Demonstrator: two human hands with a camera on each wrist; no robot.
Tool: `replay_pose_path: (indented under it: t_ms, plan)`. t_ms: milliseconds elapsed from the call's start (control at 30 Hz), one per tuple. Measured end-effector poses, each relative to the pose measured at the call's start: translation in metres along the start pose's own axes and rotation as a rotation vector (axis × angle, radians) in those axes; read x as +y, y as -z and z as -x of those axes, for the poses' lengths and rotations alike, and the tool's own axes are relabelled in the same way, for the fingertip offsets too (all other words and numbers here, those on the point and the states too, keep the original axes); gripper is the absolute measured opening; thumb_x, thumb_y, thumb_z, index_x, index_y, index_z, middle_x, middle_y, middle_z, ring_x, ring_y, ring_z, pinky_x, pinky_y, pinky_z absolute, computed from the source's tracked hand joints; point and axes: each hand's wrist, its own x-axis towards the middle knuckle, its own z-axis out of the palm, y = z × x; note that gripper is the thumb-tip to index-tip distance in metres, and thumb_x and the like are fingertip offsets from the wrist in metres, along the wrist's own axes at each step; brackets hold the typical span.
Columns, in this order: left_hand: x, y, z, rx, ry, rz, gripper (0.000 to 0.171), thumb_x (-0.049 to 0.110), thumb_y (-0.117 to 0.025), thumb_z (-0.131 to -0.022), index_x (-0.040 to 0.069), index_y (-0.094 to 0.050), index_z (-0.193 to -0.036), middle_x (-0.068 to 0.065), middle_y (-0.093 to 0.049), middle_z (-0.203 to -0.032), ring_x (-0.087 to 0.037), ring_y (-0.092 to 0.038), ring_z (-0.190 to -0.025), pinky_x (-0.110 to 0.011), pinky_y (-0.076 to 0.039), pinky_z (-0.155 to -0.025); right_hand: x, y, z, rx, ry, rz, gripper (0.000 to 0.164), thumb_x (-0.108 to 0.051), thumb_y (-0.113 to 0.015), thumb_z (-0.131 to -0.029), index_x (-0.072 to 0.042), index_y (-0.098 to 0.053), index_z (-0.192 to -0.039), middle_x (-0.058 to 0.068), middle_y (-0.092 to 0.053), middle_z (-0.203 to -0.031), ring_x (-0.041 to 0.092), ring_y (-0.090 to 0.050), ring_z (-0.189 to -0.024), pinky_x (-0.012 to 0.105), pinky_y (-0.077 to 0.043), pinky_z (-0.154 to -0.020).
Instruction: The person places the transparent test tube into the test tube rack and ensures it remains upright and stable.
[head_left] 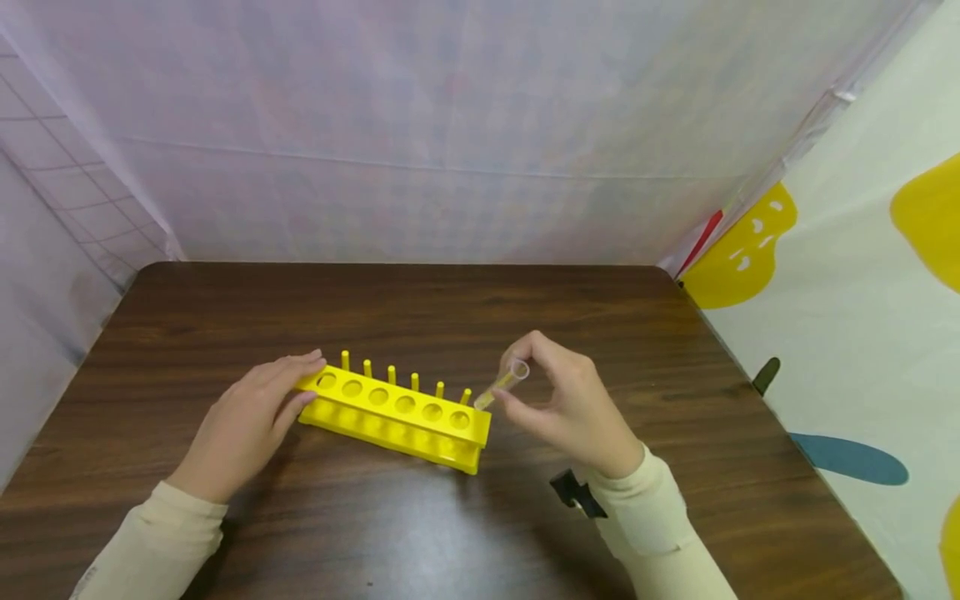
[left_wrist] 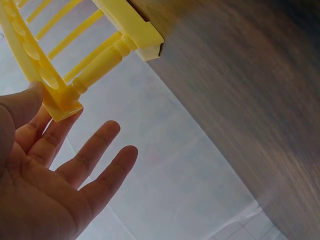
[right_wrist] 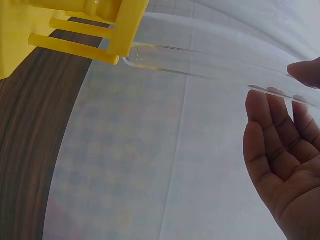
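A yellow test tube rack [head_left: 390, 410] stands at an angle on the table, with a row of round holes along its top and several upright pegs behind. My left hand [head_left: 251, 410] grips the left end of its top plate; in the left wrist view the thumb [left_wrist: 22, 104] lies on top and fingers are beneath. A clear test tube [head_left: 502, 383] is pinched between thumb and fingers of my right hand [head_left: 573, 400]. It tilts, mouth up and to the right, its rounded bottom close by the rack's right end. The right wrist view shows that tube [right_wrist: 165, 59] beside the peg tips.
The dark wood-grain table [head_left: 375, 533] reaches back to a pale hanging sheet [head_left: 420, 150]. A white cloth with coloured shapes [head_left: 840, 333] hangs along the right side. A small black clip-like object [head_left: 577, 493] is at the right sleeve's cuff.
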Motion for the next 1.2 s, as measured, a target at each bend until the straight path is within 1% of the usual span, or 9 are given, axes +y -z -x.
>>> replay_pose_path:
  t_ms: [167,533,667,800,967,1100,1200]
  plan:
    - [0.0,0.0,0.0,0.0,0.0,-0.002,0.041,0.004,-0.073,-0.095,0.004,-0.064,-0.135,-0.013,-0.061,-0.143,-0.041,-0.059,-0.125,-0.065,-0.048,-0.103,-0.001,0.0,0.0,-0.003,0.008,-0.023,0.028,0.002,-0.077,-0.081,-0.011,-0.057,-0.097,-0.003,-0.068,-0.096,0.012,-0.064,-0.087,0.024,-0.057,-0.079]
    - [0.001,0.0,-0.001,0.001,-0.003,-0.006,0.041,0.004,-0.073,-0.095,0.004,-0.064,-0.135,-0.013,-0.061,-0.143,-0.04,-0.06,-0.125,-0.064,-0.049,-0.102,-0.005,-0.004,-0.002,-0.008,0.01,-0.096,0.029,0.004,-0.078,-0.082,-0.01,-0.057,-0.097,0.003,-0.07,-0.095,0.013,-0.065,-0.087,0.026,-0.058,-0.078]
    - [0.001,0.0,-0.001,0.002,0.002,-0.011,0.042,0.004,-0.074,-0.094,0.004,-0.064,-0.135,-0.013,-0.061,-0.144,-0.041,-0.06,-0.125,-0.067,-0.049,-0.099,-0.005,-0.007,-0.002,-0.014,0.007,-0.114,0.028,0.003,-0.078,-0.083,-0.01,-0.057,-0.097,0.001,-0.07,-0.097,0.013,-0.066,-0.088,0.027,-0.059,-0.08]
    - [0.001,0.0,-0.001,-0.002,0.009,-0.01,0.042,0.005,-0.073,-0.095,0.005,-0.064,-0.135,-0.012,-0.061,-0.144,-0.041,-0.06,-0.125,-0.069,-0.049,-0.098,-0.005,-0.01,-0.003,-0.024,0.002,-0.105,0.029,0.001,-0.079,-0.083,-0.01,-0.056,-0.097,-0.002,-0.07,-0.098,0.013,-0.066,-0.089,0.029,-0.059,-0.081]
    - [0.001,0.0,-0.001,-0.001,0.007,-0.003,0.041,0.005,-0.073,-0.095,0.005,-0.064,-0.135,-0.013,-0.061,-0.144,-0.041,-0.06,-0.125,-0.068,-0.049,-0.099,-0.004,-0.014,-0.003,-0.056,-0.005,-0.099,0.031,0.003,-0.08,-0.083,-0.01,-0.057,-0.097,0.002,-0.07,-0.096,0.011,-0.065,-0.089,0.03,-0.059,-0.08]
    - [0.001,-0.001,-0.001,0.002,0.006,0.0,0.041,0.005,-0.073,-0.095,0.004,-0.064,-0.135,-0.013,-0.061,-0.144,-0.041,-0.06,-0.125,-0.068,-0.049,-0.099,-0.003,-0.016,-0.002,-0.083,-0.005,-0.094,0.031,0.002,-0.081,-0.083,-0.011,-0.058,-0.098,0.002,-0.071,-0.097,0.011,-0.064,-0.089,0.03,-0.058,-0.079]
    - [0.001,0.0,-0.001,0.0,0.006,0.0,0.041,0.004,-0.073,-0.095,0.004,-0.063,-0.135,-0.014,-0.061,-0.144,-0.041,-0.059,-0.125,-0.068,-0.049,-0.099,-0.001,-0.018,-0.002,-0.078,0.003,-0.058,0.03,0.0,-0.082,-0.083,-0.011,-0.059,-0.098,-0.001,-0.071,-0.097,0.012,-0.062,-0.088,0.029,-0.055,-0.078]
